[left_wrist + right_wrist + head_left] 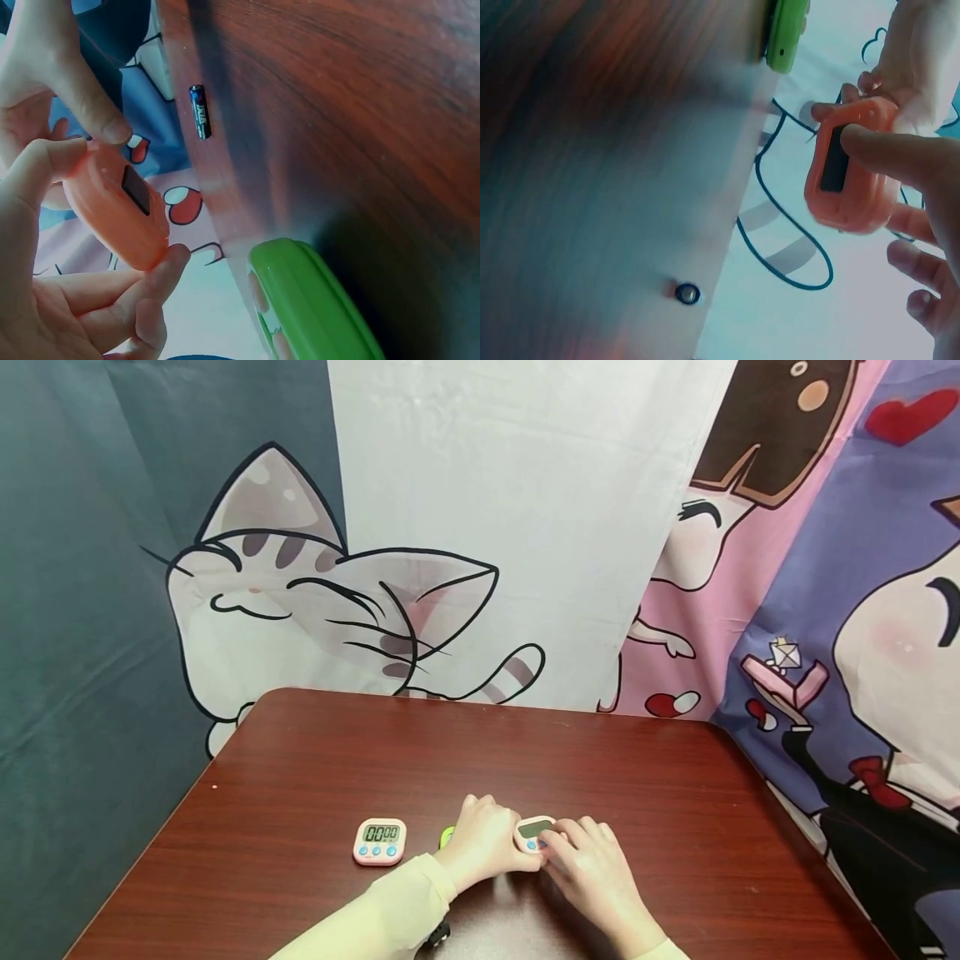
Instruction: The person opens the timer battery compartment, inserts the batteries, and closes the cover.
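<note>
A pink kitchen timer [534, 829] with a white face and a blank screen is raised over the table. My left hand [483, 839] grips it, fingers at opposite edges in the left wrist view. My right hand [596, 877] pinches its other side. In the right wrist view the right thumb [870, 148] presses on the dark strip across the timer's back [855, 202], and the lower fingers are spread apart. A small dark battery [200, 112] lies on the table in the left wrist view; the right wrist view shows it end-on.
A second pink-rimmed timer [379, 842], reading 00:00, lies left of my hands. A green timer [311, 300] stands beside the left hand, mostly hidden by it in the head view. The brown table [480, 752] ends at a printed cloth backdrop [540, 485].
</note>
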A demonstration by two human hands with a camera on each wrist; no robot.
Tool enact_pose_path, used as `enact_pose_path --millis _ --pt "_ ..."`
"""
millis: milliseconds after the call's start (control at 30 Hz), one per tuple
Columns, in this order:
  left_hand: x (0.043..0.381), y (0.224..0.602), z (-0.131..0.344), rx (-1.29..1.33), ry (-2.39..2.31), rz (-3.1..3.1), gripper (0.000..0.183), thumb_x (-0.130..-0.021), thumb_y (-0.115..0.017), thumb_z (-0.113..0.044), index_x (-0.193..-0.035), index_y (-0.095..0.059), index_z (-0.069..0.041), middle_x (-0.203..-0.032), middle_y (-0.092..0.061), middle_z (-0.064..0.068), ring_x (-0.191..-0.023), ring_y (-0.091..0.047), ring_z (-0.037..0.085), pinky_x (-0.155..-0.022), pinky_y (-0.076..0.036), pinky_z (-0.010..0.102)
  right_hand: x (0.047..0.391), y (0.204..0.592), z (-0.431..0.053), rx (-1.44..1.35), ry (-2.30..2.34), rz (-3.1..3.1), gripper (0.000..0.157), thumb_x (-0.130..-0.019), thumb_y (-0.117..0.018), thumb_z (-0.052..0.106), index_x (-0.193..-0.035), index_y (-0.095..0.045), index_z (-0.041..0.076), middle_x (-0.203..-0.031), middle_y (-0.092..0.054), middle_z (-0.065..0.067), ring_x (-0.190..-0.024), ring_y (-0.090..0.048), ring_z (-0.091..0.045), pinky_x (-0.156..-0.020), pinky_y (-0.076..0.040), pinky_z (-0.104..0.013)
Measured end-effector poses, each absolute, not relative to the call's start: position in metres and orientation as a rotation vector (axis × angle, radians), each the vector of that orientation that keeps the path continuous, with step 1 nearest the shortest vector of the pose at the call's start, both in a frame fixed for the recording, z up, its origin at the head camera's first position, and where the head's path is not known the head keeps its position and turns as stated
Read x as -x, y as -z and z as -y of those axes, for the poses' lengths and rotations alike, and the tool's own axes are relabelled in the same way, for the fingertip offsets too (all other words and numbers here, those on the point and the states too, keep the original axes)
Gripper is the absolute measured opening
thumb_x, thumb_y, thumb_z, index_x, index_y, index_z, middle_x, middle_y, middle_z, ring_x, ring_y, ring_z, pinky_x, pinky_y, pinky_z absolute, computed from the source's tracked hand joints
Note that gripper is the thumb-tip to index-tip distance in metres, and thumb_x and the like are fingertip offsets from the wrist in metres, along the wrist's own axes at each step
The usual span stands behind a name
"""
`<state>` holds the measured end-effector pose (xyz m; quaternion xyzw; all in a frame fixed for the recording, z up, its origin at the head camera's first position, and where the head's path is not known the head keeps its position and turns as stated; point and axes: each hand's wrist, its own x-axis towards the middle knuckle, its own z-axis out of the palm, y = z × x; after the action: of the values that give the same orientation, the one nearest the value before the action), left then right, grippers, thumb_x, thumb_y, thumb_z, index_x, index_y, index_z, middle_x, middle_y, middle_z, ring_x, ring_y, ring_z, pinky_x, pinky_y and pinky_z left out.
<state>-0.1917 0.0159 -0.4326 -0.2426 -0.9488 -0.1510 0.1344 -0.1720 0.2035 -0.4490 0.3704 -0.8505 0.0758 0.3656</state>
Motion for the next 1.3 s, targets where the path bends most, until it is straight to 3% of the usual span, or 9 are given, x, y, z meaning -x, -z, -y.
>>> enact_pose_path --millis 200,400,567,733,967,1300 --pt "0.190 0.431 -0.015 0.693 0.464 2.752 0.041 -0.062 -0.066 -0.055 -0.048 -0.041 -0.026 -0.045 -0.035 -0.018 -0.055 -0.038 0.009 -0.058 -0.027 0.029 0.172 0.449 -0.198 -0.916 -0.202 2.148 0.032 -0.058 -0.076 0.016 -0.087 -0.062 0.015 -0.086 -0.059 0.003 -0.071 -0.051 -0.018 -0.062 -0.038 -0.032" --pt "0.190 0.427 -0.011 0.684 0.599 2.820 0.038 -0.064 -0.065 -0.050 -0.046 -0.043 -0.025 -0.042 -0.035 -0.019 -0.055 -0.037 0.007 -0.062 -0.029 0.028 0.173 0.447 -0.193 -0.991 -0.330 2.015 0.010 -0.081 -0.060 0.016 -0.087 -0.065 0.010 -0.088 -0.061 0.001 -0.068 -0.052 -0.015 -0.059 -0.042 -0.028" --pt "0.190 0.425 -0.008 0.682 0.694 2.834 0.035 -0.065 -0.063 -0.047 -0.045 -0.044 -0.027 -0.043 -0.036 -0.020 -0.055 -0.037 0.007 -0.065 -0.029 0.028 0.172 0.446 -0.190 -0.983 -0.355 1.979 0.030 -0.099 -0.044 0.024 -0.087 -0.067 0.009 -0.087 -0.062 0.000 -0.069 -0.054 -0.015 -0.059 -0.045 -0.027" --pt "0.190 0.426 -0.006 0.681 0.777 2.803 0.035 -0.069 -0.063 -0.049 -0.047 -0.048 -0.027 -0.044 -0.039 -0.021 -0.056 -0.040 0.005 -0.067 -0.031 0.028 0.171 0.443 -0.190 -0.979 -0.398 1.965 0.034 -0.100 -0.045 0.027 -0.089 -0.070 0.007 -0.084 -0.062 0.002 -0.069 -0.055 -0.014 -0.060 -0.045 -0.025" --pt "0.188 0.425 -0.002 0.643 0.917 2.789 0.041 -0.072 -0.064 -0.066 -0.064 -0.065 -0.025 -0.059 -0.054 -0.020 -0.070 -0.047 0.008 -0.073 -0.034 0.028 0.168 0.441 -0.189 -0.913 -0.444 1.948 0.035 -0.097 -0.051 0.034 -0.087 -0.072 0.008 -0.077 -0.061 0.005 -0.066 -0.053 -0.011 -0.058 -0.044 -0.023" --pt "0.182 0.421 0.004 0.638 1.018 2.762 0.044 -0.073 -0.064 -0.066 -0.071 -0.069 -0.023 -0.060 -0.055 -0.020 -0.073 -0.045 0.009 -0.070 -0.036 0.026 0.164 0.441 -0.185 -0.864 -0.623 1.989 0.033 -0.093 -0.056 0.040 -0.078 -0.067 0.012 -0.069 -0.056 0.010 -0.064 -0.049 -0.007 -0.058 -0.040 -0.019"
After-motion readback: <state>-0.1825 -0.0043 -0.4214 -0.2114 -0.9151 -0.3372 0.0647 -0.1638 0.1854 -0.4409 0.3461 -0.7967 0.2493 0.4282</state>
